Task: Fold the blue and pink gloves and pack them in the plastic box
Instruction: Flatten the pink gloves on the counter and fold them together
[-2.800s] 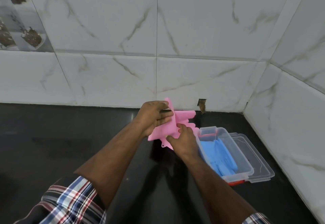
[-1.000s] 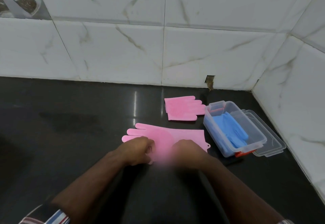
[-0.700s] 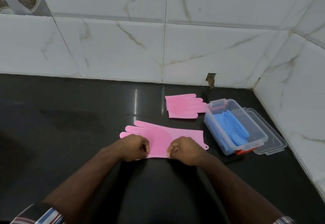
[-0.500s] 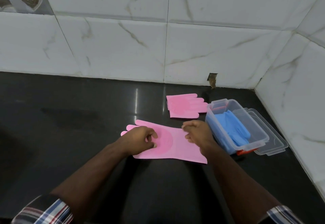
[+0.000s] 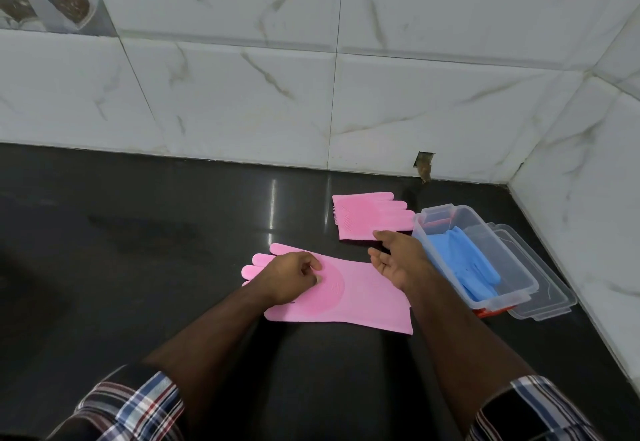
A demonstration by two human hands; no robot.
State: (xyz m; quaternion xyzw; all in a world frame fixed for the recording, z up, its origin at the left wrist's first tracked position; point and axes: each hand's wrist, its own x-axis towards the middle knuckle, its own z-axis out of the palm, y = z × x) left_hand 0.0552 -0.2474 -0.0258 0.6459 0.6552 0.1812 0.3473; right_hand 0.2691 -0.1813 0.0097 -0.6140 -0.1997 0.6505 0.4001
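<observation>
While unfolded and flat on the bench (image 5: 138, 232), near pink glove (image 5: 349, 296): fingers to the left, cuff to the right, round scrubbing patch at mid-palm. Left hand (image 5: 289, 279) resting on the palm end, fingers curled with tips pressing the rubber; no clear pinch visible. Right hand (image 5: 398, 258) raised just above the cuff end, fingers relaxed and apart, holding nothing, between this glove and the far one.

Far pink glove (image 5: 367, 217): beyond the first and just beside the box, apparently already doubled over, to judge by its short outline and layered edge. Not yet packed.

Box (image 5: 519, 296): clear plastic, at the right of the bench near the corner of the tiled wall (image 5: 242, 94). Blue gloves (image 5: 464, 267) already inside, lying lengthwise. Lid (image 5: 554, 305) off, beside and partly beneath the box on its far right side.

Progress, as a judgement: blue part done; pink part roughly half done. Remaining: folding of the near glove, most likely cuff over towards fingers; placing of both pink gloves on top of the blue; possibly closing with the lid, though not asked for in the task.
</observation>
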